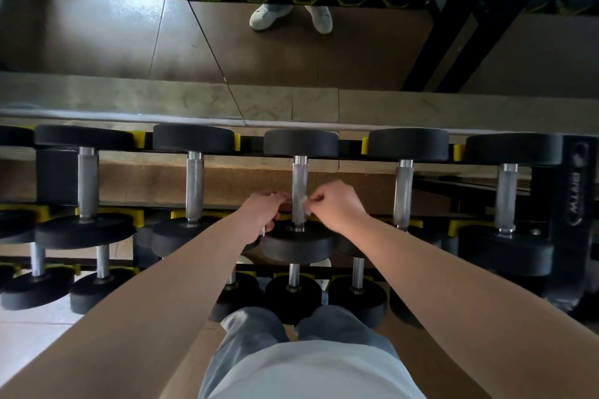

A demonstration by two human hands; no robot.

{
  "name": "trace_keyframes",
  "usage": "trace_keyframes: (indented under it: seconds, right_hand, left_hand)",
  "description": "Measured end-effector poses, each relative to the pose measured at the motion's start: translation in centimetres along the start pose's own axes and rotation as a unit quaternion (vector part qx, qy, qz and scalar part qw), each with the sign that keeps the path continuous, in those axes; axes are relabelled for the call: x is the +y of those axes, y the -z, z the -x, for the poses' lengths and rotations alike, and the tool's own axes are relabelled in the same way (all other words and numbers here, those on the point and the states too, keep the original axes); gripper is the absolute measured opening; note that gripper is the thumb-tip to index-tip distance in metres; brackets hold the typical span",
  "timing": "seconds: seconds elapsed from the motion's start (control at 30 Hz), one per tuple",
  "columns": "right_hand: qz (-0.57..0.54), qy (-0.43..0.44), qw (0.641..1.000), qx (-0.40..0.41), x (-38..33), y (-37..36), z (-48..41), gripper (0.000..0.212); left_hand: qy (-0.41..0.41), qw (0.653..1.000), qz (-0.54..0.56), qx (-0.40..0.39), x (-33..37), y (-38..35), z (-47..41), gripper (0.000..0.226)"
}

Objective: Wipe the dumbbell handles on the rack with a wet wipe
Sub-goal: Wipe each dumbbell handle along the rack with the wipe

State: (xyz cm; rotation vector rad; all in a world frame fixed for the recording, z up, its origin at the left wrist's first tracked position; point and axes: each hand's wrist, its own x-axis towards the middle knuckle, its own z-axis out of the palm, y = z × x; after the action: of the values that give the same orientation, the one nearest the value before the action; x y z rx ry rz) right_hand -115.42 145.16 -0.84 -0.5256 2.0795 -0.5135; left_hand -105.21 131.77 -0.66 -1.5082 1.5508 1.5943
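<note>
Several black dumbbells with knurled steel handles lie across the top tier of the rack point(570, 191). Both my hands meet at the middle dumbbell handle point(299, 178). My left hand point(262, 214) is on the handle's left side with curled fingers, and a small white bit of wet wipe point(262, 231) hangs below it. My right hand point(334, 204) pinches a white edge of the wipe point(305, 204) against the handle's right side. Most of the wipe is hidden behind the handle and fingers.
Neighbouring handles stand to the left point(194, 185) and right point(403, 191). Smaller dumbbells point(293, 295) sit on a lower tier near my knees. A mirror behind the rack reflects white shoes point(291, 16) and more dumbbells. Yellow saddles point(364, 146) hold the weights.
</note>
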Motion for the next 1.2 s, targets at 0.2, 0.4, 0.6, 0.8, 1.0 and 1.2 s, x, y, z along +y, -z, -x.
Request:
trace_keyframes:
  seconds: [0.2,0.4,0.6,0.8,1.0,1.2]
  right_hand:
    - [-0.061,-0.067,0.996,-0.001,0.8,-0.9,-0.6,0.012]
    - [-0.272,-0.044,0.952,0.134,-1.8,1.5,-2.7,0.02]
    - [-0.018,-0.1,0.992,-0.073,0.4,-0.7,-0.9,0.015]
    - [-0.163,-0.163,0.973,-0.017,-1.6,1.2,-3.0,0.009]
    - [-0.221,-0.084,0.971,-0.024,-0.4,2.1,-4.2,0.022]
    - [0.006,-0.073,0.976,-0.207,1.5,0.4,-3.4,0.016]
  left_hand:
    - [0.0,1.0,-0.01,0.002,0.3,-0.2,0.0,0.019]
    - [-0.007,1.0,0.018,0.005,-0.1,-0.1,0.3,0.026]
    - [-0.008,1.0,0.01,0.006,-0.2,-0.1,0.3,0.024]
    - [-0.01,1.0,0.006,0.007,-0.1,-0.3,0.5,0.026]
    - [-0.013,1.0,0.014,-0.005,-0.2,0.2,0.2,0.027]
    - [-0.024,1.0,0.001,0.002,-0.2,-0.3,-0.4,0.026]
